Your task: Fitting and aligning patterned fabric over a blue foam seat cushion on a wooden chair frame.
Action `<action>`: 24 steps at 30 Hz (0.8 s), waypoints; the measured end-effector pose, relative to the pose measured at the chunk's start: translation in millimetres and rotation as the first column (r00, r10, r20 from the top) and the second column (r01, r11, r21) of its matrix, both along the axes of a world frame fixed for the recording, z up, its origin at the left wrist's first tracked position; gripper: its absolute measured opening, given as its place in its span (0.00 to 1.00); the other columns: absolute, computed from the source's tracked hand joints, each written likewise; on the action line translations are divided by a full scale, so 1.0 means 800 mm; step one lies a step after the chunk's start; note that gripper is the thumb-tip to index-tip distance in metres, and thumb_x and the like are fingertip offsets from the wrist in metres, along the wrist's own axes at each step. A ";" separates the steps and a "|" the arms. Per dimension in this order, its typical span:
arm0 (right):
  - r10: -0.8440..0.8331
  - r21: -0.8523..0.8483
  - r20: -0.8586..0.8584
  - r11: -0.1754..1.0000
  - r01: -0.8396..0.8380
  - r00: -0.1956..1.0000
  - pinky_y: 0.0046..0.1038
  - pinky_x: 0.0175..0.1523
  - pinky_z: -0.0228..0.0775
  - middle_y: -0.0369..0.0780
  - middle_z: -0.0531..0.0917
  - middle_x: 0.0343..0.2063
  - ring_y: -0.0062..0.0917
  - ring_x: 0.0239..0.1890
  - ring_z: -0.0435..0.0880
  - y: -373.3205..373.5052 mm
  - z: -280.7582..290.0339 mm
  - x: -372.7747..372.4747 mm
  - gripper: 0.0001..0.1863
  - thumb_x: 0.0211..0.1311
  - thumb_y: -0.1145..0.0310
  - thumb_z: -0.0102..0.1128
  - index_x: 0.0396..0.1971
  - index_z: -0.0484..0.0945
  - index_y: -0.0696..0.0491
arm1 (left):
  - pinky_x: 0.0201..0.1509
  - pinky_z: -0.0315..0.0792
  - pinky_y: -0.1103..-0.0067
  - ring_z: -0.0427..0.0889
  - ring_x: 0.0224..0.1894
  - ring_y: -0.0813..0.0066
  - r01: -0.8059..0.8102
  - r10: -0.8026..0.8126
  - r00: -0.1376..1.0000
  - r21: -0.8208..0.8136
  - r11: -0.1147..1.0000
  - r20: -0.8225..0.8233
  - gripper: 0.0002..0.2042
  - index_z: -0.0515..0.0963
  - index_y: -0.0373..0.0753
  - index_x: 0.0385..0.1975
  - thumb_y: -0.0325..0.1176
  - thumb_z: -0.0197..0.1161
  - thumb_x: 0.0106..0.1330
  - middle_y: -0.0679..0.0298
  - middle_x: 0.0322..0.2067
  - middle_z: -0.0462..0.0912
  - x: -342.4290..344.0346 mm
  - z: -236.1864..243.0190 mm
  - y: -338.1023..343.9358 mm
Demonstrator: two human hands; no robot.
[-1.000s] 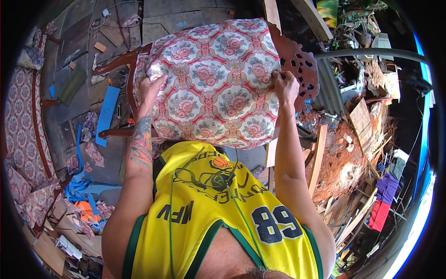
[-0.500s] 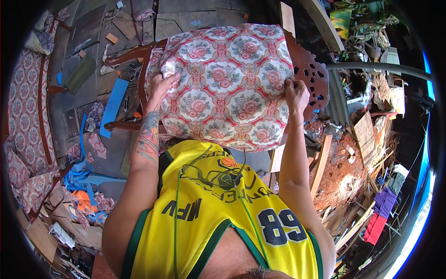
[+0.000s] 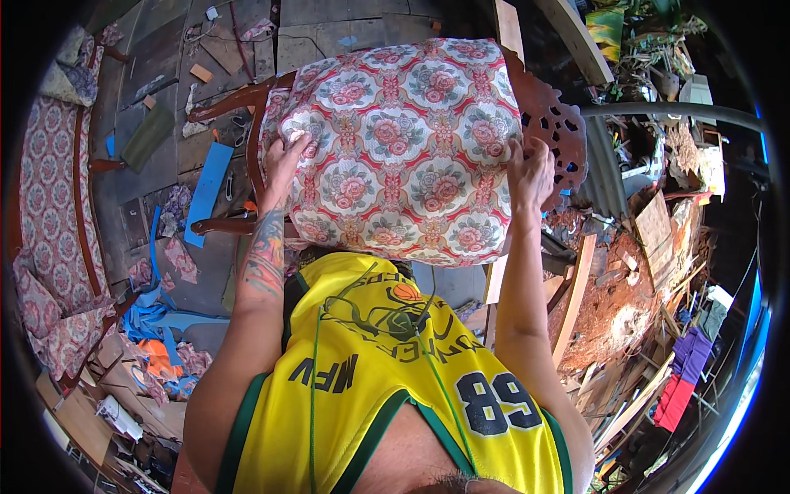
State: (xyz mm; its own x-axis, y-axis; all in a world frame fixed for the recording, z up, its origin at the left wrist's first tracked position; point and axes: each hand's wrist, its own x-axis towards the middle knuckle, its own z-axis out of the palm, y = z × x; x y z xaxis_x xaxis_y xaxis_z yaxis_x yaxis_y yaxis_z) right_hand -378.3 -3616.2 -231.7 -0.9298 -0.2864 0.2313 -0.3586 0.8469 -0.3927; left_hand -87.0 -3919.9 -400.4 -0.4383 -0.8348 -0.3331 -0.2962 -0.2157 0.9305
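Note:
A floral fabric point(image 3: 387, 165) in red, white and grey lies draped over a wooden chair with a carved, pierced top rail point(image 3: 556, 136) at the right. The chair is tipped over, its curved legs point(image 3: 234, 100) pointing left. My left hand point(image 3: 284, 169) pinches a fold along the fabric's left edge. At the right edge, beside the carved rail, my right hand point(image 3: 532, 174) has its fingertips closed on the cloth's border. Between my hands the cloth spreads fairly smooth, its near edge hanging toward my body.
Another piece of furniture point(image 3: 58, 202) with matching upholstery stands at far left. Blue foam strips point(image 3: 209, 193), fabric scraps point(image 3: 180, 259) and wood bits litter the plank floor. Wooden boards point(image 3: 573, 300), reddish soil point(image 3: 609, 288) and debris lie to the right.
My right hand has shifted slightly, its fingers a little more raised at the fabric's right edge. My left hand stays on the left fold. The view has moved slightly.

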 end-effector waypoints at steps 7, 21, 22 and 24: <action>0.452 -0.180 0.836 0.763 -0.621 0.312 0.35 0.46 0.77 0.46 0.86 0.36 0.34 0.39 0.84 0.072 0.026 0.161 0.12 0.67 0.63 0.58 0.40 0.83 0.55 | 0.54 0.71 0.76 0.81 0.48 0.71 -0.002 0.005 1.000 0.118 0.993 -0.024 0.25 0.79 0.28 0.50 0.45 0.68 0.65 0.58 0.46 0.84 0.002 0.012 0.008; 0.134 0.051 0.880 0.928 -0.370 0.457 0.43 0.53 0.75 0.50 0.85 0.40 0.47 0.47 0.84 0.328 -0.568 0.350 0.20 0.62 0.49 0.60 0.39 0.86 0.50 | 0.59 0.70 0.76 0.79 0.53 0.71 0.048 -0.049 0.998 0.013 0.999 0.037 0.26 0.75 0.33 0.58 0.47 0.62 0.69 0.61 0.52 0.81 -0.048 -0.008 0.024; 0.169 0.001 0.899 0.921 -0.389 0.403 0.43 0.52 0.75 0.51 0.85 0.40 0.47 0.46 0.84 0.305 -0.576 0.353 0.21 0.62 0.48 0.61 0.39 0.86 0.51 | 0.60 0.70 0.75 0.77 0.56 0.71 0.019 -0.017 0.999 0.040 0.999 -0.036 0.27 0.71 0.32 0.61 0.46 0.62 0.69 0.61 0.55 0.79 -0.029 -0.008 0.017; 0.274 -0.102 0.864 0.917 -0.386 0.422 0.42 0.52 0.76 0.51 0.86 0.40 0.46 0.45 0.85 0.304 -0.618 0.371 0.23 0.60 0.47 0.63 0.39 0.87 0.52 | 0.60 0.70 0.74 0.77 0.56 0.71 0.018 -0.016 1.000 0.121 0.993 -0.013 0.28 0.69 0.33 0.63 0.44 0.64 0.69 0.60 0.56 0.78 -0.023 -0.019 0.009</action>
State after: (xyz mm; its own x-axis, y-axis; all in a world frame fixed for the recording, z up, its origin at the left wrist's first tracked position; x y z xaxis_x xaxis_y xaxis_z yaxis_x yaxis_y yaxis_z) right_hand -81.8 -3372.9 -726.4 -0.4719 -0.5843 -0.6602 -0.1558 0.7923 -0.5899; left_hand -105.7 -3912.3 -415.5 -0.4568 -0.7811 -0.4257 -0.2897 -0.3218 0.9014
